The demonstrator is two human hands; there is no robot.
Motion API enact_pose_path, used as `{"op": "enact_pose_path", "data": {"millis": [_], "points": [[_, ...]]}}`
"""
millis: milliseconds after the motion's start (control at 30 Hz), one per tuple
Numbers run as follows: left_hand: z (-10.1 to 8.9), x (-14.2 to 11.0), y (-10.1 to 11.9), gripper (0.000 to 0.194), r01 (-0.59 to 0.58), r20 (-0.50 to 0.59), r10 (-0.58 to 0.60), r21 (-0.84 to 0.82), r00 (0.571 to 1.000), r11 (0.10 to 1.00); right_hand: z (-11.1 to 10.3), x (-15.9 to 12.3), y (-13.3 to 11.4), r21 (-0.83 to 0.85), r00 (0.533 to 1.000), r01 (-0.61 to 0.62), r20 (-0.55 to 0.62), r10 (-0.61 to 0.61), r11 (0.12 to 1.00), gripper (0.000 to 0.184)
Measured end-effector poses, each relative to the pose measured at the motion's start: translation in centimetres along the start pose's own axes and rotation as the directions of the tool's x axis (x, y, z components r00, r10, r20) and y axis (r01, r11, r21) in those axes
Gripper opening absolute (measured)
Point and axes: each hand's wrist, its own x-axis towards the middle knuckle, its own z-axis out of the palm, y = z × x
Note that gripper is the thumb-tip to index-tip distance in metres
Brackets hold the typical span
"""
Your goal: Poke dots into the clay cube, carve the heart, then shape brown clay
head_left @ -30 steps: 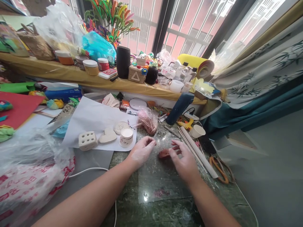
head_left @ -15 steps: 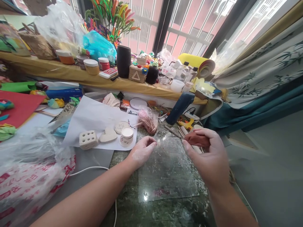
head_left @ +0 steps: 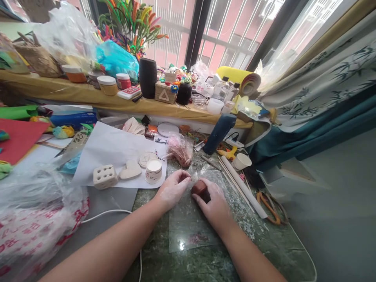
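Observation:
A reddish-brown lump of clay [head_left: 200, 188] is gripped between the thumb and fingers of my right hand [head_left: 214, 197], over the upper part of a clear sheet [head_left: 188, 225]. My left hand [head_left: 174, 188] is just left of it, thumb and fingertips pressed together; whatever they may pinch is too small to make out. White powder coats both hands. Close beyond my left hand lies a plastic bag of brown and pink clay [head_left: 180, 150]. A small white-lidded tub [head_left: 153, 171] stands to its left on a white paper sheet [head_left: 108, 147].
A clay die [head_left: 105, 176] and a clay heart [head_left: 131, 170] sit on the paper. At right lie a white rolling pin [head_left: 243, 188], orange-handled scissors [head_left: 268, 207] and a paper cup [head_left: 242, 161]. A blue cylinder [head_left: 219, 134] leans by the sill; a plastic bag [head_left: 41, 219] fills the left.
My right hand has come down and leftward with the clay, from the right side to over the clear sheet beside my left hand. The left hand has barely moved.

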Motion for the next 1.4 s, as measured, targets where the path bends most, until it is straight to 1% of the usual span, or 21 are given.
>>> {"op": "enact_pose_path", "data": {"millis": [100,167,233,367,433,500,533,567,633,667,700,733,767,800,833,867,1000,1100,1167,1200,1400], "points": [[0.0,0.0,0.0,0.025,-0.01,0.003,0.01,-0.021,1.0,1.0,-0.3,-0.3,-0.9,0.039,0.942,0.303,0.138,-0.306,0.952,0.052],[0.0,0.0,0.1,0.026,-0.002,0.008,0.003,-0.029,1.0,1.0,-0.3,-0.6,-1.1,0.081,0.916,0.357,0.164,-0.366,0.931,0.056],[0.0,0.0,0.3,0.027,-0.01,0.004,0.011,-0.029,1.0,1.0,-0.1,-0.8,-1.1,0.129,0.941,0.292,0.14,-0.309,0.948,0.052],[-0.1,-0.1,0.6,0.031,-0.02,-0.018,0.02,-0.023,1.0,1.0,0.0,-0.6,-0.7,0.258,0.995,0.045,0.077,-0.067,0.965,0.055],[-0.1,0.0,0.6,0.031,-0.011,-0.017,0.011,-0.017,1.0,1.0,-1.2,-0.2,-1.1,0.346,0.999,-0.029,0.035,0.018,0.938,0.053],[-0.2,0.1,0.3,0.031,-0.003,-0.004,0.003,0.004,1.0,1.0,-3.5,0.5,-2.0,0.432,0.991,-0.007,-0.115,0.063,0.902,0.048],[-0.2,0.2,0.2,0.032,0.001,0.004,-0.001,0.02,1.0,1.0,-4.8,0.8,-2.6,0.458,0.969,0.049,-0.238,0.069,0.888,0.047],[-0.2,0.2,0.0,0.032,0.002,0.01,-0.003,0.038,1.0,0.999,-6.1,1.1,-3.1,0.473,0.916,0.138,-0.396,0.069,0.87,0.048],[-0.3,0.3,-0.3,0.032,-0.001,0.017,0.0,0.055,1.0,0.999,-7.9,1.3,-3.6,0.423,0.74,0.321,-0.671,0.054,0.847,0.047],[-0.3,0.3,-0.3,0.032,-0.002,0.018,0.001,0.052,1.0,0.999,-8.2,1.3,-3.5,0.377,0.68,0.363,-0.732,0.035,0.852,0.047],[-0.3,0.3,-0.4,0.032,-0.002,0.017,0.001,0.046,1.0,0.999,-8.1,1.0,-3.1,0.333,0.689,0.367,-0.725,-0.013,0.868,0.046],[-0.3,0.3,-0.4,0.032,-0.001,0.015,0.001,0.04,1.0,0.999,-7.5,0.7,-2.4,0.291,0.756,0.341,-0.65,-0.077,0.894,0.045],[-0.3,0.3,-0.3,0.032,0.001,0.013,-0.001,0.036,1.0,0.999,-6.8,0.2,-1.5,0.248,0.865,0.289,-0.481,-0.141,0.925,0.043],[-0.3,0.3,-0.2,0.032,0.001,0.011,-0.001,0.034,1.0,0.999,-5.8,-0.3,-0.5,0.19,0.945,0.26,-0.252,-0.209,0.947,0.04],[-0.3,0.2,-0.1,0.031,0.0,0.009,0.0,0.035,1.0,0.999,-4.8,-0.9,0.5,0.128,0.971,0.221,-0.12,-0.206,0.967,0.038],[-0.3,0.2,-0.1,0.031,-0.002,0.008,0.002,0.037,1.0,0.999,-3.8,-1.3,1.4,0.094,0.982,0.174,-0.085,-0.166,0.98,0.034],[-0.1,0.2,0.0,0.028,-0.013,0.01,0.013,0.052,1.0,0.999,-1.6,-2.2,2.4,0.153,0.98,-0.02,-0.194,0.05,0.988,0.03],[-0.1,0.2,0.0,0.029,-0.007,0.012,0.006,0.06,1.0,0.998,-1.0,-1.8,1.4,0.139,0.99,-0.101,-0.085,0.114,0.985,0.061],[-0.2,0.2,0.1,0.03,-0.004,0.018,0.003,0.07,1.0,0.998,-0.7,-1.3,0.8,0.073,0.994,-0.106,-0.027,0.108,0.992,0.081],[-0.2,0.2,0.2,0.03,-0.006,0.022,0.004,0.075,1.0,0.997,-0.5,-1.1,0.6,0.038,0.996,-0.091,-0.017,0.091,0.995,0.082],[-0.3,0.0,0.8,0.028,0.004,0.025,-0.006,0.091,1.0,0.996,-0.3,-0.8,0.4,-0.083,0.987,0.151,-0.036,-0.154,0.985,0.061]]}}
